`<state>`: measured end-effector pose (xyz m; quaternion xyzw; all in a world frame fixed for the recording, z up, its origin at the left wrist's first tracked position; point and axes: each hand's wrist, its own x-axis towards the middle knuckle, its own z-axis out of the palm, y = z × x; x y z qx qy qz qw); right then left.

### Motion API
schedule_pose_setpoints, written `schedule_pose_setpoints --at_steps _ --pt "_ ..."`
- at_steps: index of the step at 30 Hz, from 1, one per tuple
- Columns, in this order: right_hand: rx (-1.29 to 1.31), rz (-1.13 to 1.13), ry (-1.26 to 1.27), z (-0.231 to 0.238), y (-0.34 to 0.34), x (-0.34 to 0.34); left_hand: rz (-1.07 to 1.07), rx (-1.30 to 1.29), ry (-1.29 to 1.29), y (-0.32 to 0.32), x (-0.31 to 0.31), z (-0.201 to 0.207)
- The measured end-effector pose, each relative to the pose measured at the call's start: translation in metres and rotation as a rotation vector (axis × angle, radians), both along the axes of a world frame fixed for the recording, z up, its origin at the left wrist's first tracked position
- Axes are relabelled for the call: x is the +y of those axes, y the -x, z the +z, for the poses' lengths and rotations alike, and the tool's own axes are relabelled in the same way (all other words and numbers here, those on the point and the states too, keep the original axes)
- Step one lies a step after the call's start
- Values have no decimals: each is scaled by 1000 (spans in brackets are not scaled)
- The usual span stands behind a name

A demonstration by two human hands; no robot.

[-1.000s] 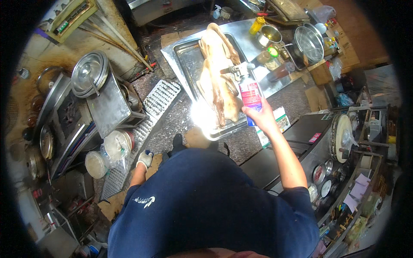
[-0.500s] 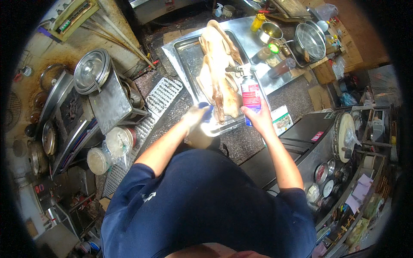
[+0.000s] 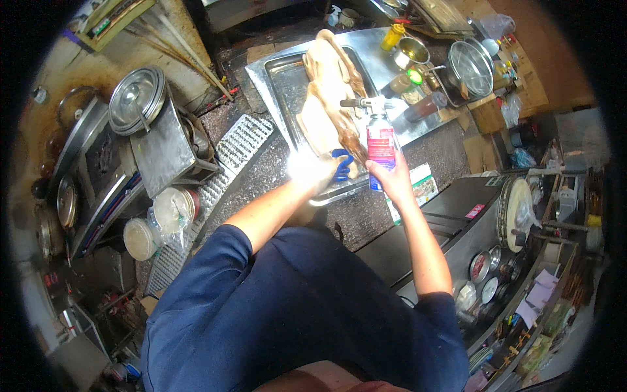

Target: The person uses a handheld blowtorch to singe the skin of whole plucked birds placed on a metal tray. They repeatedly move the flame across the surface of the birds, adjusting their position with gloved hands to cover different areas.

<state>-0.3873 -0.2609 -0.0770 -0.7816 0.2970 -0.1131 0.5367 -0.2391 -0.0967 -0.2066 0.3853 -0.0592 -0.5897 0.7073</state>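
Observation:
A pale plucked bird carcass (image 3: 324, 85), duck- or goose-like with a browned part at its near end, lies lengthwise in a metal tray (image 3: 282, 98). My left hand (image 3: 324, 171) wears a glove with blue fingers, which curl over the near end of the carcass; bright glare washes out the back of that hand. In my right hand (image 3: 390, 175) is a gas torch (image 3: 380, 140), its red, white and blue can upright and its metal nozzle pointing left across the bird. I can make out no flame.
Right of the tray stand a yellow squeeze bottle (image 3: 392, 37), a metal pot (image 3: 411, 51), a green-lidded jar (image 3: 413, 76) and a metal strainer (image 3: 470, 68). Leftward are a steel stand (image 3: 166, 153) with stacked lids and a perforated metal strip (image 3: 243, 144). A round chopping block (image 3: 516, 212) is far right.
My left hand has moved right and slightly up onto the near end of the carcass. The browned part has swung right. The torch stays in my right hand, almost unmoved.

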Motion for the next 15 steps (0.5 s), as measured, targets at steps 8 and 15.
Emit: schedule_pose_setpoints --at_steps 8,15 --pt "53 130 220 14 -3 36 142 -41 -399 17 28 -26" --pt "161 155 415 12 -13 68 158 48 -375 18 53 -50"
